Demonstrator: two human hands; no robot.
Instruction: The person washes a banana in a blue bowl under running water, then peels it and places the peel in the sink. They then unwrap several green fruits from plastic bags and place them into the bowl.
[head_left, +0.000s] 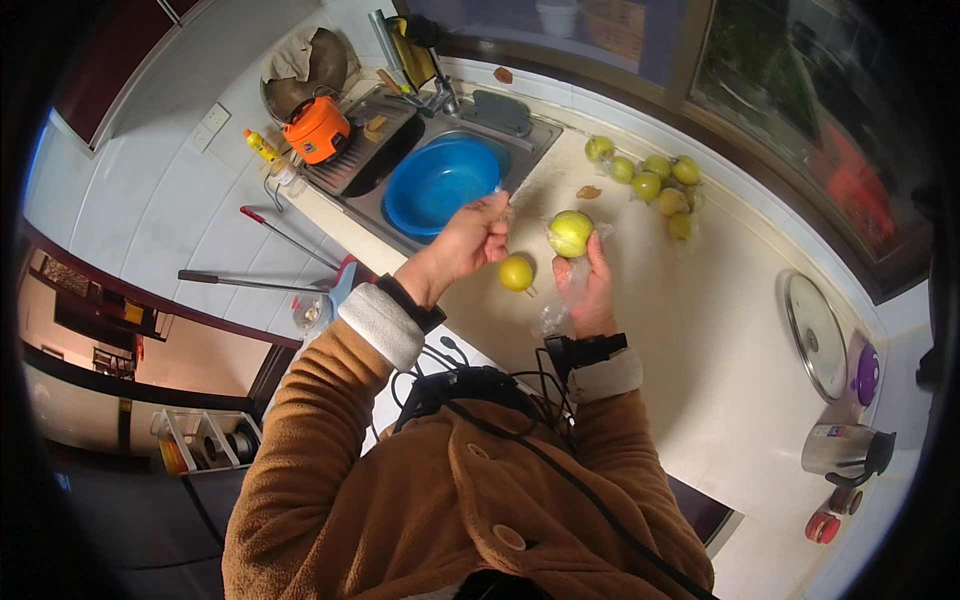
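Note:
My right hand (589, 289) holds a yellow-green round fruit (571, 233) with clear plastic film hanging loose about it. Left of it, my left hand (474, 238) is raised over the near edge of the blue plastic basin (442, 184), its fingertips pinched on a bit of clear film (501, 201). An unwrapped yellow fruit (516, 274) lies on the counter between my hands, close to the left one. Farther back, several similar fruits (646, 185), at least some in clear film, lie in a group near the window. A small brown piece (589, 193) lies in front of them.
The basin sits in a steel sink (525, 161) with a faucet (444, 97). An orange rice cooker (316, 129) stands on the drainboard, a yellow bottle (261, 146) beside it. At right are a glass lid (816, 335), a steel jug (840, 452) and small jars (823, 527).

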